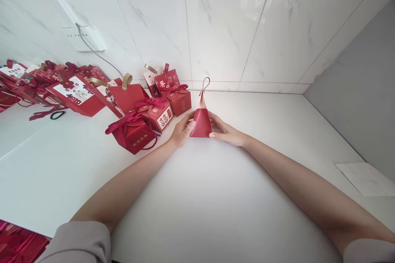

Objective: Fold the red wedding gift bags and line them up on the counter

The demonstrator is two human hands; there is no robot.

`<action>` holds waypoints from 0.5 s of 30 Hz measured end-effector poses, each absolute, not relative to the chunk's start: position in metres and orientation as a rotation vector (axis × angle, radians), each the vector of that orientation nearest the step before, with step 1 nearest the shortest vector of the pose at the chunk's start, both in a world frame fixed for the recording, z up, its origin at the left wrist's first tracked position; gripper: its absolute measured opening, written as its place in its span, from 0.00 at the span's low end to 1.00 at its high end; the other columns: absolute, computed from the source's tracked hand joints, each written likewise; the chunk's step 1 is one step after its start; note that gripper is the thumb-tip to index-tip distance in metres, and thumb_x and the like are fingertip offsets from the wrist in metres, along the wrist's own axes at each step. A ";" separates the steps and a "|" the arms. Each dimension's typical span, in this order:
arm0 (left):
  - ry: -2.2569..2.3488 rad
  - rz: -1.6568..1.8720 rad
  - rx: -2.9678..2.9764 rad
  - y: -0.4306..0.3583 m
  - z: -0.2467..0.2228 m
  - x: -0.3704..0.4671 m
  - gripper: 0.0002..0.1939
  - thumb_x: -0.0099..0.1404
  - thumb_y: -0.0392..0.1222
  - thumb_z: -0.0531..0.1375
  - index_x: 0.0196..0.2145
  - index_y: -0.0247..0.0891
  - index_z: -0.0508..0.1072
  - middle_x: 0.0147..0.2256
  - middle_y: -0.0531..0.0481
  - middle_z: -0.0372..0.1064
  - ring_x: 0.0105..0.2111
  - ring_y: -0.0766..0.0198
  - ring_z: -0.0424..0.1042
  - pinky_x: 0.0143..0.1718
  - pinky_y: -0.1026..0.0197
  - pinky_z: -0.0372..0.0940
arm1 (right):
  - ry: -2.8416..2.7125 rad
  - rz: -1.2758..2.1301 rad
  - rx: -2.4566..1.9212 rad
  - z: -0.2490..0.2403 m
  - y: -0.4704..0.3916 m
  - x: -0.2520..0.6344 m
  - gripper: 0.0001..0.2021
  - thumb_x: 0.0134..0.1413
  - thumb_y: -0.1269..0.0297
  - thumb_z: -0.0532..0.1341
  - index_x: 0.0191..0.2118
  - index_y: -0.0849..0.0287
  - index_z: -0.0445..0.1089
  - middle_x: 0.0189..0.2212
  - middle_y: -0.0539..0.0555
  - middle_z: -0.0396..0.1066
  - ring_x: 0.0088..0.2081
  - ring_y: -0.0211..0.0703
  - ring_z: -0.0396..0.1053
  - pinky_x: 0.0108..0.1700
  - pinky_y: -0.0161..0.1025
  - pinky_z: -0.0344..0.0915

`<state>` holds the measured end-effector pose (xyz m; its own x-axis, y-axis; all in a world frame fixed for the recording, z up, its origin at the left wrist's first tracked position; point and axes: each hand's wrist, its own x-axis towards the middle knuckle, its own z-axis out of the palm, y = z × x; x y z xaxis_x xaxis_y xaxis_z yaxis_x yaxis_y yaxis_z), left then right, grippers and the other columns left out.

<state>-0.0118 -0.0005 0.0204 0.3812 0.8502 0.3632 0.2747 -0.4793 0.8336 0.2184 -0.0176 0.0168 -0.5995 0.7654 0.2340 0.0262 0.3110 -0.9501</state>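
A small pointed gift box (201, 124), red below and pale pink toward its top, stands upright on the white table between my hands. A thin loop handle rises from its peak. My left hand (182, 130) grips its left side, with the thumb on the near face and the fingers behind. On the opposite side, my right hand (226, 131) holds it the same way, thumb near the lower right corner. Just left of my left hand sit a red box with a double-happiness label (157, 116) and a dark red ribboned box (132, 132).
More red gift boxes and bags (77, 94) crowd the table's left side by the tiled wall (216, 28). A socket (83, 39) with a grey cable is on that wall. A white sheet (367, 178) lies at the right. Red items (18, 242) show below the table edge.
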 end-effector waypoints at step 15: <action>0.957 1.078 1.962 0.001 0.018 -0.012 0.33 0.68 0.62 0.47 0.61 0.37 0.64 0.60 0.41 0.64 0.56 0.51 0.68 0.57 0.51 0.63 | -1.866 1.343 -0.707 0.015 -0.017 0.219 0.45 0.55 0.48 0.65 0.71 0.48 0.40 0.69 0.57 0.47 0.66 0.54 0.52 0.68 0.55 0.48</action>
